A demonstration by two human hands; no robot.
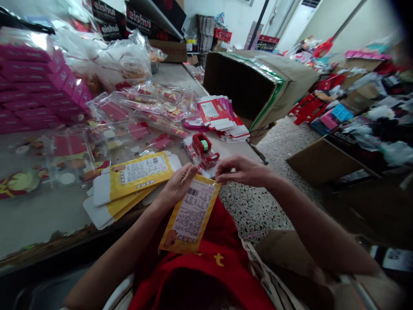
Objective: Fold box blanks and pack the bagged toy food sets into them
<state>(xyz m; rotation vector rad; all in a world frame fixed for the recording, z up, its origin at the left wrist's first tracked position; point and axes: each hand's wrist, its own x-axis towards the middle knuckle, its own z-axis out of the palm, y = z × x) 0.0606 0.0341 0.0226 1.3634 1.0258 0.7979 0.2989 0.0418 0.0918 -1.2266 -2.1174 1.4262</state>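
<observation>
A yellow printed flat carton (191, 215) with a white label panel and barcode is held over my lap, tilted, its far end up by the table edge. My left hand (180, 181) grips its upper left corner, thumb on top. At the upper right corner, my right hand (240, 170) has its fingers pinched together on the carton's end. Just beyond my hands a red tape dispenser (204, 148) with a pale green roll sits on the table. To the left lies a pile of similar yellow flat cartons (138, 174) with white flaps.
Clear plastic packs (155, 103) with red inserts cover the table (19, 228). Red and pink flat cartons (216, 114) lie at its right edge. Pink boxes (35, 86) are stacked on the left. A large open cardboard box (290, 77) stands beyond; cluttered goods (371, 103) fill the right side.
</observation>
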